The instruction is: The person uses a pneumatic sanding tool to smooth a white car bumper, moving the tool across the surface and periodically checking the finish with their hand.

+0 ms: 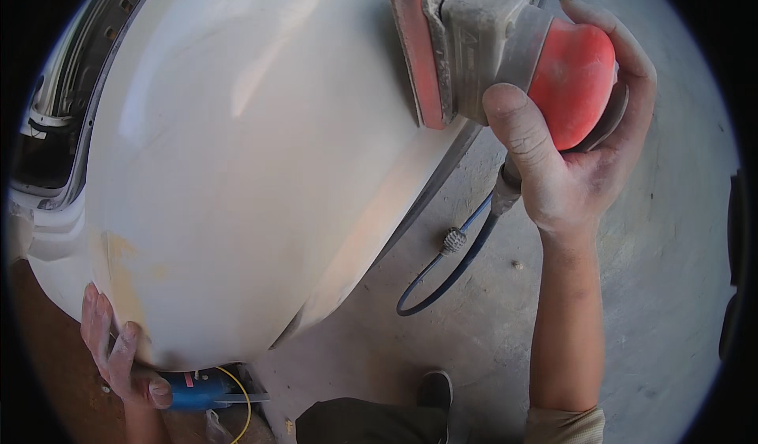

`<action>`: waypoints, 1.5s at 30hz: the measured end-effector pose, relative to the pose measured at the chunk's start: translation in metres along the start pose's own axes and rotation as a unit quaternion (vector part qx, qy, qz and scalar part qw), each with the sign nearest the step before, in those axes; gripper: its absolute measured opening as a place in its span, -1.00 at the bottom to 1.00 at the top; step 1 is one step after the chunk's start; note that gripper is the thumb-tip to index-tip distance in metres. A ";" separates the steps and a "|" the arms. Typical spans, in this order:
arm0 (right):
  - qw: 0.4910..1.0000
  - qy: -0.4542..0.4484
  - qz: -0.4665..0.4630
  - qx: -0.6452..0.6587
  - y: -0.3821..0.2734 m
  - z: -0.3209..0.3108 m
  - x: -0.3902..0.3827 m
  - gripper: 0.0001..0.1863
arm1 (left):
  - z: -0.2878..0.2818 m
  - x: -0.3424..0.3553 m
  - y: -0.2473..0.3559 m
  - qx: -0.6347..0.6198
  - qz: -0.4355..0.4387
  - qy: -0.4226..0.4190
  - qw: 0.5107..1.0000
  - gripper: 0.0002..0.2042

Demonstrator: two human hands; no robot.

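Gripping sander, right fingers curled around red knob; left fingers spread at white panel's edge.

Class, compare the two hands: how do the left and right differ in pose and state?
The right hand curls round the sander; the left hand holds no tool, its fingers at the edge of the panel. The right hand is high in the picture, the left hand low. Both look dusty.
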State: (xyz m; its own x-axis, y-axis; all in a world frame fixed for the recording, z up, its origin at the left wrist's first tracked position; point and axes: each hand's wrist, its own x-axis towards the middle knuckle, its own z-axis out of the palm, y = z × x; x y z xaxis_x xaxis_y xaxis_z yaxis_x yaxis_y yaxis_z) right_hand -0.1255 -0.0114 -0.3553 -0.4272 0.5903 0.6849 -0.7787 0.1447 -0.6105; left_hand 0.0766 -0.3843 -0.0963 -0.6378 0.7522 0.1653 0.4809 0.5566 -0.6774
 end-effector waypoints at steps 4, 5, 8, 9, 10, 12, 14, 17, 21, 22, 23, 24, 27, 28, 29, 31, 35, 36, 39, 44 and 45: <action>0.979 -0.042 -0.197 -0.015 0.031 -0.012 -0.005 0.01 | -0.005 0.002 0.011 0.021 -0.023 -0.012 0.999 -0.29; 0.973 -0.049 -0.222 -0.025 0.034 -0.014 -0.006 0.04 | -0.006 0.005 0.015 0.025 -0.028 -0.017 0.999 -0.28; 0.963 -0.053 -0.263 -0.025 0.035 -0.024 0.002 0.07 | -0.006 0.014 0.026 0.033 -0.032 -0.025 0.999 -0.27; 0.964 -0.050 -0.259 -0.027 0.036 -0.026 0.006 0.08 | -0.006 0.018 0.029 0.036 -0.031 -0.024 0.999 -0.27; 0.966 -0.046 -0.254 -0.029 0.036 -0.029 0.011 0.08 | -0.006 0.021 0.030 0.034 -0.033 -0.021 0.999 -0.27; 0.964 -0.040 -0.264 -0.015 0.041 -0.032 0.023 0.00 | -0.004 0.025 0.030 0.017 -0.024 -0.021 0.999 -0.28; 0.949 -0.040 -0.313 0.015 0.045 -0.031 0.029 -0.12 | -0.002 0.026 0.026 0.009 -0.020 -0.018 1.000 -0.28; 0.973 -0.047 -0.216 -0.074 0.050 -0.029 0.025 0.00 | 0.000 0.023 0.016 0.003 -0.018 -0.013 1.000 -0.28; 0.977 -0.032 -0.202 -0.062 0.050 -0.018 0.014 0.01 | -0.001 0.017 0.007 -0.005 -0.014 -0.014 1.000 -0.28; 0.975 -0.025 -0.213 -0.057 0.050 -0.018 0.014 0.00 | -0.001 0.017 0.007 -0.006 -0.012 -0.016 1.000 -0.28; 0.973 -0.019 -0.224 -0.053 0.050 -0.016 0.014 -0.01 | -0.001 0.016 0.006 -0.006 -0.016 -0.015 1.000 -0.28; 0.971 -0.013 -0.236 -0.047 0.050 -0.016 0.016 -0.02 | -0.002 0.017 0.007 -0.005 -0.021 -0.015 1.000 -0.28; 0.981 -0.008 -0.182 -0.063 0.052 -0.016 0.022 -0.04 | -0.004 0.018 0.008 0.005 -0.023 -0.023 0.999 -0.29; 0.982 -0.014 -0.173 -0.070 0.052 -0.016 0.022 -0.04 | -0.005 0.019 0.009 0.011 -0.024 -0.025 0.999 -0.29; 0.974 -0.021 -0.199 -0.108 0.054 -0.016 0.021 -0.04 | -0.004 0.019 0.009 0.002 -0.023 -0.025 0.999 -0.29; 0.975 -0.022 -0.214 -0.061 0.055 -0.015 0.016 -0.04 | -0.005 0.020 0.009 -0.008 -0.014 -0.015 1.000 -0.30; 0.962 -0.040 -0.272 -0.003 0.040 -0.004 -0.005 -0.01 | -0.005 0.019 0.009 0.018 -0.029 -0.029 0.999 -0.25; 0.959 -0.047 -0.279 0.008 0.033 0.000 -0.009 -0.07 | -0.006 0.019 0.009 0.015 -0.028 -0.025 0.999 -0.25; 0.975 -0.063 -0.196 0.085 -0.006 0.010 -0.036 -0.22 | -0.004 0.020 0.008 0.014 -0.025 -0.021 0.999 -0.25; 0.981 -0.042 -0.151 0.113 -0.057 0.034 -0.104 -0.53 | 0.001 0.023 0.008 -0.012 -0.024 -0.009 1.000 -0.30; 0.980 -0.050 -0.159 0.111 -0.061 0.035 -0.113 -0.54 | 0.001 0.022 0.008 -0.007 -0.024 -0.010 1.000 -0.31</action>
State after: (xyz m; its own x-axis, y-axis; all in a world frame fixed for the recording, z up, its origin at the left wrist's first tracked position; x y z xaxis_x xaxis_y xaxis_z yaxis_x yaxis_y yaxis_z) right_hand -0.0460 -0.1148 -0.3816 -0.1804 0.4608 0.8690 -0.9558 0.1264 -0.2654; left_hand 0.0657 -0.3634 -0.0987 -0.6729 0.7168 0.1828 0.4574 0.5974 -0.6587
